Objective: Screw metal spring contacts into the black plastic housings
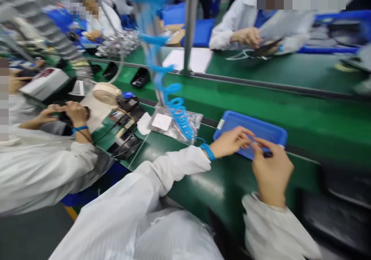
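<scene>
Both hands meet over a shallow blue plastic tray [272, 130] on the green bench. Fingertips of my left hand [232, 141] are pinched together at the tray's middle, with a blue wrist strap [208, 151] round that wrist. My right hand [272, 169] pinches close beside them, thumb and forefinger touching. Something small and pale seems to sit between the fingertips, too tiny and blurred to name. A dark bit shows under the right palm. From the strap a coiled blue cord [181, 117] runs up and away.
Left of the tray lies a silvery plastic bag [185, 126] with a white label. Further left are a small fan [106, 93] and a black device [127, 146], by a co-worker's hands [72, 113]. Black trays [333, 217] stand at right. Across the bench another person [246, 35] handles a dark item.
</scene>
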Motion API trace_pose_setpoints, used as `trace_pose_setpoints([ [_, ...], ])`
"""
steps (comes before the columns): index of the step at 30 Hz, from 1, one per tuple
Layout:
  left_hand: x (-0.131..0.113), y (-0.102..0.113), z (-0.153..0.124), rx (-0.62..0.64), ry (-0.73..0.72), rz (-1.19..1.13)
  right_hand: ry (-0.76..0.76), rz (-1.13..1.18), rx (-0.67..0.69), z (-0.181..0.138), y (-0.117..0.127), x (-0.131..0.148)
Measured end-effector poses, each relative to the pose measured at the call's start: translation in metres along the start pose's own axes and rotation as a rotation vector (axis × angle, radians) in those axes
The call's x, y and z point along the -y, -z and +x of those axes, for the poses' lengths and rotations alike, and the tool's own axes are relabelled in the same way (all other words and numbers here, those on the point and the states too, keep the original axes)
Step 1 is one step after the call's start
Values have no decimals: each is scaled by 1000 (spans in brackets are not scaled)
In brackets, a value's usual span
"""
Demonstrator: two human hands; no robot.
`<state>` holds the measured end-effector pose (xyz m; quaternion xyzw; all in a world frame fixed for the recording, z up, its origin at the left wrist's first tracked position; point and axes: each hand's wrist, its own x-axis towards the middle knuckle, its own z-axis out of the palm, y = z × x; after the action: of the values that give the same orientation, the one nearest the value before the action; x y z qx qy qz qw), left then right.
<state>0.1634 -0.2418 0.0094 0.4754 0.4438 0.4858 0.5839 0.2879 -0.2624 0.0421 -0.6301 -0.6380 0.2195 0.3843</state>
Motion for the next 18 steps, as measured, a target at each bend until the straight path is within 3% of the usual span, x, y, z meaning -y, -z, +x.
trace_pose_setpoints([
  [5, -7, 8, 7, 33, -138, -52, 94, 168, -106, 2, -13, -9],
  [10, -5, 8, 11, 77, -106, -236, 126, 324, -90, 1, -17, -9],
  [18, -22, 2, 3, 39, 37, -258, 3, 325, -45, 1, -14, -8],
])
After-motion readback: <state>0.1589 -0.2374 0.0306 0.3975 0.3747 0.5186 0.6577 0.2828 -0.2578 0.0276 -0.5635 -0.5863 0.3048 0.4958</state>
